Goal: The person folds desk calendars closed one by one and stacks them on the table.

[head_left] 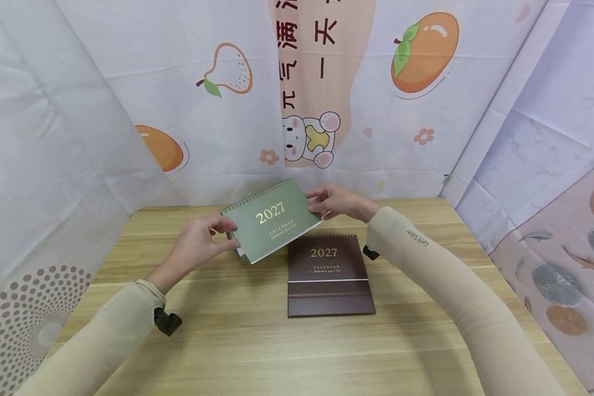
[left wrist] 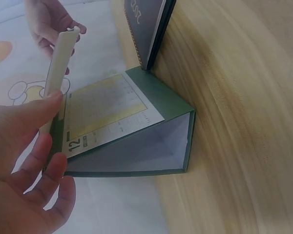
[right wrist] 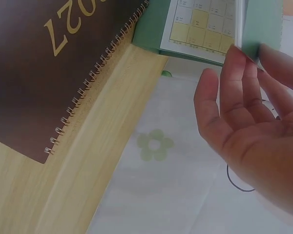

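Observation:
A green spiral desk calendar (head_left: 272,242), its cover marked 2027, is tilted above the back of the table in the head view. My left hand (head_left: 200,242) pinches the left edge of its leaves between thumb and fingers. At the opposite edge, my right hand (head_left: 339,202) pinches them too. The left wrist view shows this thick bundle of leaves (left wrist: 62,58) raised off the green stand (left wrist: 168,97), with a calendar page (left wrist: 110,109) marked 12 uncovered below. Just right of it, a dark brown 2027 calendar (head_left: 326,300) stands on the table, touched by neither hand.
The wooden table (head_left: 227,341) reaches back to a white printed curtain (head_left: 178,71). Printed cloth also hangs at the left and the right (head_left: 549,181). A small black device (head_left: 167,321) is strapped under the left wrist, another (head_left: 370,252) under the right.

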The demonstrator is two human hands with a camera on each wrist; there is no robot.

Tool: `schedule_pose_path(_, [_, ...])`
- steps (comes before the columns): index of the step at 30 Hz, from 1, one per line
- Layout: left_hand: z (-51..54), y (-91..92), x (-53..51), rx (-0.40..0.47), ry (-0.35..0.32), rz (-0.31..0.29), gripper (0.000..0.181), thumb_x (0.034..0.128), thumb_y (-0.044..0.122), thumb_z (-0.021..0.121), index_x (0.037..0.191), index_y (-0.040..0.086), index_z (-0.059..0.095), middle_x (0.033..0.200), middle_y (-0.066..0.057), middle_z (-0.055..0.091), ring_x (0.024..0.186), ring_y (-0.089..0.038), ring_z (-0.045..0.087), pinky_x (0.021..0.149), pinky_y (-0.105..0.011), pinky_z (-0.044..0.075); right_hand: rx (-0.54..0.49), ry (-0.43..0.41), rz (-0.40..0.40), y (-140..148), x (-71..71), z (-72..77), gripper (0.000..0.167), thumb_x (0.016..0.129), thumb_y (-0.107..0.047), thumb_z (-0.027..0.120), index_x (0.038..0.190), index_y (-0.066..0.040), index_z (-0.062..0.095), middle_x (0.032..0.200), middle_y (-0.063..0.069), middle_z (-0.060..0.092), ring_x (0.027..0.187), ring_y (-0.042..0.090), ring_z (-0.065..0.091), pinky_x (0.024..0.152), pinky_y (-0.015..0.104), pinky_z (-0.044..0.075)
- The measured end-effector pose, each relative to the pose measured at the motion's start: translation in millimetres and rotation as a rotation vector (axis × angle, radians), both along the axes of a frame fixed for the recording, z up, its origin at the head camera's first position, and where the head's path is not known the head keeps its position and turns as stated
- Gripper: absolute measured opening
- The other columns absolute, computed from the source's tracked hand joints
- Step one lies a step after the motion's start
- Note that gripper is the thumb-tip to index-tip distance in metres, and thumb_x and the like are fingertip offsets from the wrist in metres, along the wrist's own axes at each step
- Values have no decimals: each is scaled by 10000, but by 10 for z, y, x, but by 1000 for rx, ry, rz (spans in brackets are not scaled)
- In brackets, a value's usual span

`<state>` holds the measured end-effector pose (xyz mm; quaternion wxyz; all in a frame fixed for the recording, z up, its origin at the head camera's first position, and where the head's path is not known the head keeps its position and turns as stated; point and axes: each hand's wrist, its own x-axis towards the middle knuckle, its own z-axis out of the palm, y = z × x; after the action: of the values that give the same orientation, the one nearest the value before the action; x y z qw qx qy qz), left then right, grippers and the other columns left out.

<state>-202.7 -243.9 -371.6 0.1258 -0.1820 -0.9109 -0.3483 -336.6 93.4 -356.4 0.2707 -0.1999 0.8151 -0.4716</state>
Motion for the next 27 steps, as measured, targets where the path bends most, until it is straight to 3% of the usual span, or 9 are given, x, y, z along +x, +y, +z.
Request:
schedule_pose_path(8, [-61,-3,0,-16,6,12,276,749,71,903,982,57,755,967,-82,748,898,-257,660,798,-516,547,-7,-5,-13,-9,-1,-66,514,1002,-72,627,1499,-88,498,1185,160,702,870,225,703,764,368,584])
schedule_pose_path(16, [-118,-14,-16,-19,27,7,276,762,49,891,1000,20,755,979,-119,748,905,-335,676,779,-468,565,-8,-19,-33,-24,-20,-132,515,1020,-95,609,1517,-117,476,1255,175,669,932,251,712,760,355,586])
schedule_pose_path(22, [-146,-22,-20,-41,36,24,252,778,45,877,1002,25,764,975,-94,750,905,-333,683,772,-454,564,34,-31,-40,-37,-5,-132,485,1057,-101,523,1530,-194,470,1292,141,667,1042,273,705,925,527,530])
schedule_pose_path(27, [-154,-21,-24,-48,36,33,239,786,31,867,1004,21,768,987,-121,751,907,-335,690,766,-455,561,44,-45,-38,-54,-2,-118,496,1063,-119,514,1549,-176,436,1328,156,635,1100,295,683,1027,628,435])
